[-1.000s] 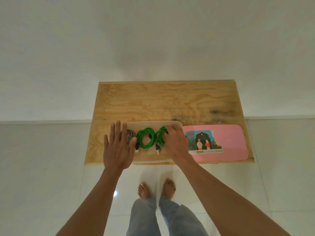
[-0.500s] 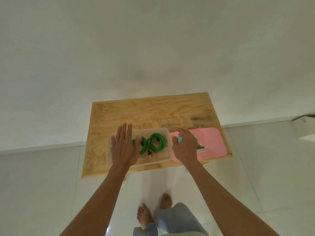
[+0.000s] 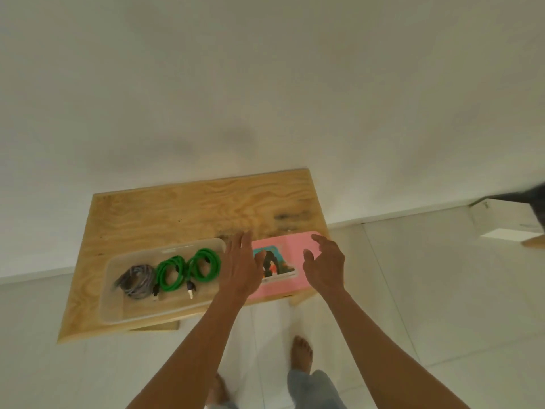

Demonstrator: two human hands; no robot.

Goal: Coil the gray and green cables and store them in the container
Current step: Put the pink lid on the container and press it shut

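both hands (image 3: 240, 267) open, reaching over pink lid (image 3: 295, 261)

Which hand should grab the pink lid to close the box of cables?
Probably the right hand. It hovers open over the flat pink plastic lid, fingers spread. The left hand hangs at the lid's edge, beside the clear plastic container, and could steady that.

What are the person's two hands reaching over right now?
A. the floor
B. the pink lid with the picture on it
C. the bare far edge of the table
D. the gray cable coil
B: the left hand and right hand both hover open over the pink lid, while the coils lie untouched in the clear container beside it.
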